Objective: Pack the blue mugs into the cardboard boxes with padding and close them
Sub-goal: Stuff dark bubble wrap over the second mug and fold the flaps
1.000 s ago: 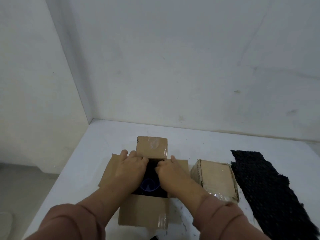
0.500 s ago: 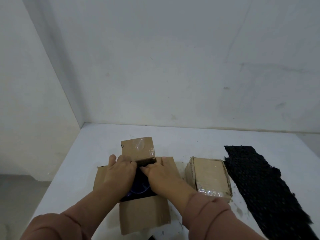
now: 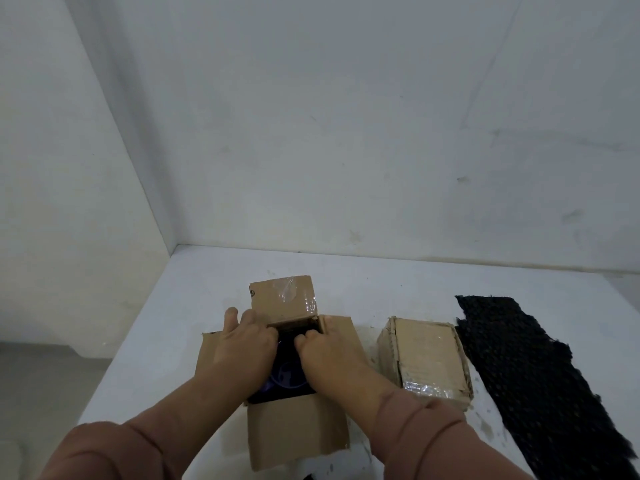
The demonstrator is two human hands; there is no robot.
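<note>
Cardboard box one looks shut, box two mid-pack

At lower centre, both hands, left (image 3: 247, 344) and right (image 3: 329, 351), press flat into the open box (image 3: 298, 434) on dark padding around a blue mug (image 3: 285, 377); flaps remain unfolded. Right of it, the closed box (image 3: 427, 356) sits on the bench (image 3: 381, 285), spare padding sheet (image 3: 530, 375) alongside

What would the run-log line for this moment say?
stage: padding mug | both hands in open box | mug inside | second box closed | spare padding right
</note>
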